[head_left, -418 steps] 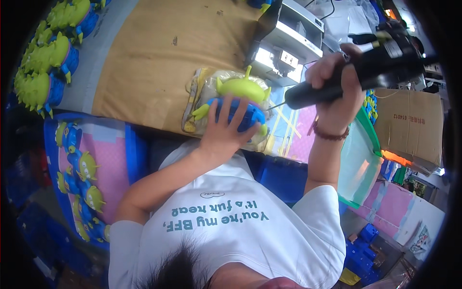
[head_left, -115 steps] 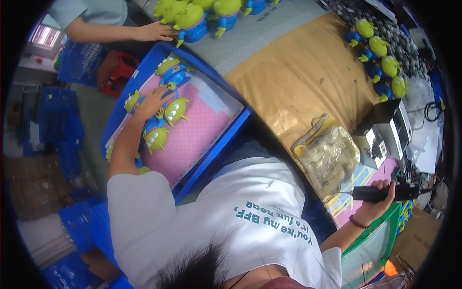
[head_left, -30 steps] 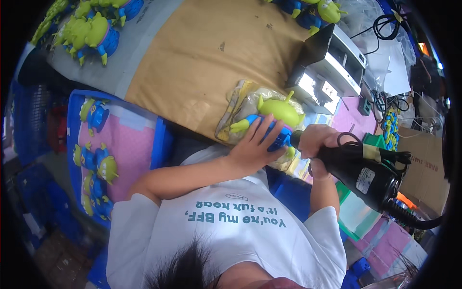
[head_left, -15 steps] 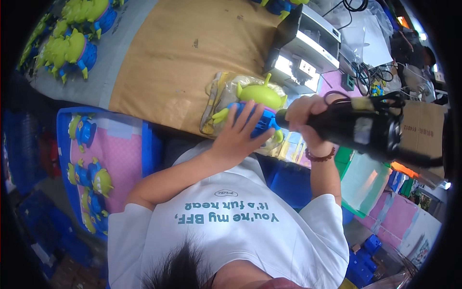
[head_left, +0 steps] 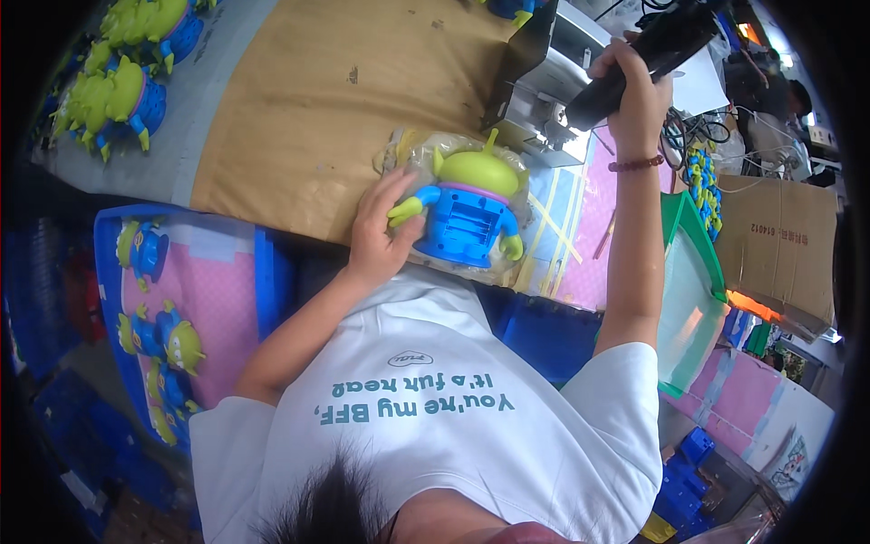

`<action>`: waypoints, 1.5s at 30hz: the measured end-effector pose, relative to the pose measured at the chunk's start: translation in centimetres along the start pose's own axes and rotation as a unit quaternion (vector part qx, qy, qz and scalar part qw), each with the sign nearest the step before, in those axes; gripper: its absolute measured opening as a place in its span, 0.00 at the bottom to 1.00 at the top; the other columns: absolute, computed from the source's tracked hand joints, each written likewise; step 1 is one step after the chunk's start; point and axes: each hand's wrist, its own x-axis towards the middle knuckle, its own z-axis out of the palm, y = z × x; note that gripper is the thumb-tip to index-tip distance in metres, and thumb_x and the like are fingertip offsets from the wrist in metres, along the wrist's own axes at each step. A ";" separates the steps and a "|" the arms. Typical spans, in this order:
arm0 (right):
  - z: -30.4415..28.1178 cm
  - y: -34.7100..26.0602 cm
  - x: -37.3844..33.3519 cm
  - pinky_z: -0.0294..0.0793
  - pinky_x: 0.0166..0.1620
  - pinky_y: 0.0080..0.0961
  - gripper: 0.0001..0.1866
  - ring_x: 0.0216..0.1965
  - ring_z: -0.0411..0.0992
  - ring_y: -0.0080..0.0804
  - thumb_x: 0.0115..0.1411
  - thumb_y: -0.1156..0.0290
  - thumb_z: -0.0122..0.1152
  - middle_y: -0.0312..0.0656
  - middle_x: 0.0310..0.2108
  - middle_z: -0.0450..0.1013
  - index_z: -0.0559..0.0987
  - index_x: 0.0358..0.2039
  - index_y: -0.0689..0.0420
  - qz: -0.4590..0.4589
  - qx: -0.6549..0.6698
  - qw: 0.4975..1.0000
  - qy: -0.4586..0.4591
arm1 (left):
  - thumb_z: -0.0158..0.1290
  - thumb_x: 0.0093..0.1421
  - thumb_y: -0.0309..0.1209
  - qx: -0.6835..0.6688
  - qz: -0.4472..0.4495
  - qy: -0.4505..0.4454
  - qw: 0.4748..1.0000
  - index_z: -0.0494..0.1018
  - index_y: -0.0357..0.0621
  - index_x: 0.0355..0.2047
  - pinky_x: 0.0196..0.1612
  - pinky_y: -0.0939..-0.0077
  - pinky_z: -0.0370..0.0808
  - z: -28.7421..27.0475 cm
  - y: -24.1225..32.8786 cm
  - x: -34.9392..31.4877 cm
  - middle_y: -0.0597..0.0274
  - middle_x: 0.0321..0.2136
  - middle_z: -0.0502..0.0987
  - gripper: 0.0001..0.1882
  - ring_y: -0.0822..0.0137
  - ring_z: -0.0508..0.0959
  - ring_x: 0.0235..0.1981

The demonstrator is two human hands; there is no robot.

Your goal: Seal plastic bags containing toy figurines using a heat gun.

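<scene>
A green and blue alien toy figure (head_left: 467, 213) lies back up on a cushion wrapped in clear plastic (head_left: 417, 150), a slotted recess showing in its blue back. My left hand (head_left: 376, 231) is at its left side, with fingers and thumb closed around the toy's outstretched arm. Away to the upper right, my right hand (head_left: 634, 86) is wrapped around a thick black electric screwdriver (head_left: 666, 54). The screwdriver is off the toy, over the metal-and-black box-shaped device (head_left: 553, 91); its tip is hard to make out.
At left, a blue bin (head_left: 263, 299) lined with pink sheet holds several such toys. More toys (head_left: 118, 100) lie grouped at the far left of the brown-covered table (head_left: 299, 136). Right of me stand a green-rimmed tray (head_left: 693, 290) and a cardboard box (head_left: 779, 245); cables lie beyond.
My right hand has lifted the screwdriver away from the toy, up and to the right. My left hand has slid off the toy's back to its arm on the left.
</scene>
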 end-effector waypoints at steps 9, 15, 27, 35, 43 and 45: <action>4.7 -5.6 -6.6 0.73 0.31 0.29 0.25 0.21 0.70 0.33 0.53 0.77 0.54 0.45 0.21 0.70 0.60 0.50 0.72 -0.015 0.105 0.989 -0.102 | 0.47 0.64 0.39 0.027 0.024 0.025 0.999 0.73 0.41 0.51 0.56 0.62 0.65 0.2 -0.3 0.3 0.44 0.53 0.70 0.20 0.47 0.70 0.54; 7.5 -5.1 -9.9 0.69 0.43 0.30 0.27 0.23 0.71 0.29 0.56 0.74 0.56 0.42 0.24 0.71 0.56 0.53 0.65 -0.087 0.057 0.979 -0.176 | 0.52 0.58 0.36 0.034 0.032 0.038 0.998 0.73 0.46 0.51 0.57 0.59 0.62 0.2 -0.6 0.1 0.51 0.53 0.71 0.20 0.50 0.70 0.53; 7.4 0.0 -12.7 0.66 0.46 0.27 0.19 0.34 0.69 0.33 0.46 0.79 0.55 0.45 0.30 0.69 0.61 0.39 0.58 -0.048 0.077 0.936 -0.341 | 0.54 0.56 0.31 0.040 0.055 0.037 0.997 0.73 0.45 0.51 0.58 0.59 0.62 -0.2 -0.9 0.3 0.49 0.54 0.71 0.21 0.50 0.70 0.54; 8.5 0.6 -11.7 0.72 0.27 0.31 0.29 0.22 0.70 0.33 0.45 0.84 0.60 0.40 0.24 0.67 0.62 0.48 0.56 -0.129 0.184 0.918 -0.328 | 0.58 0.52 0.32 0.006 0.050 -0.002 0.999 0.73 0.46 0.52 0.58 0.59 0.61 -1.5 -0.8 0.6 0.49 0.54 0.70 0.24 0.52 0.70 0.53; 9.1 1.0 -12.1 0.72 0.26 0.28 0.23 0.21 0.69 0.31 0.49 0.81 0.61 0.40 0.24 0.67 0.62 0.43 0.56 -0.128 0.191 0.926 -0.299 | 0.60 0.53 0.36 -0.010 0.054 -0.031 0.998 0.73 0.49 0.53 0.59 0.60 0.60 -2.0 -1.5 0.5 0.48 0.54 0.70 0.25 0.52 0.69 0.55; 9.1 1.0 -12.5 0.72 0.26 0.28 0.23 0.21 0.69 0.31 0.48 0.81 0.61 0.39 0.24 0.67 0.61 0.43 0.56 -0.118 0.190 0.930 -0.291 | 0.61 0.53 0.36 -0.003 0.050 -0.038 0.998 0.73 0.49 0.53 0.60 0.60 0.59 -2.0 -1.6 0.4 0.48 0.54 0.69 0.26 0.52 0.68 0.56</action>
